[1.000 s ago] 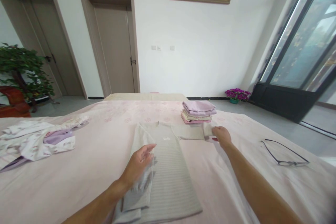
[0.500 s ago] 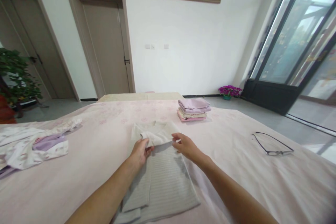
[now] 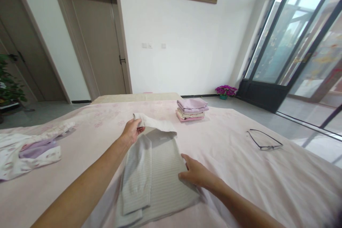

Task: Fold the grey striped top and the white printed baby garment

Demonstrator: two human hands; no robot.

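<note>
A pale grey ribbed long-sleeved top [image 3: 165, 171] lies on the pink bedspread in front of me, one sleeve folded in lengthwise along its left side. My left hand [image 3: 132, 130] pinches the far left corner of the top and holds it raised, so the far edge arches off the bed. At the top's right edge is my right hand [image 3: 196, 172], thumb and fingers apart, with the thumb over the fabric and nothing gripped.
A stack of folded clothes [image 3: 191, 109] stands beyond the top, to its right. Eyeglasses [image 3: 267, 142] lie at the right on the pink bedspread [image 3: 229, 164]. Rumpled white and purple clothes [image 3: 37, 149] spread at the left. Purple flowers [image 3: 226, 91] stand by the wall.
My left hand has moved outward to the far left corner, lifting that edge. My right hand has left the neckline area and come nearer along the right side. The view has shifted slightly right.
</note>
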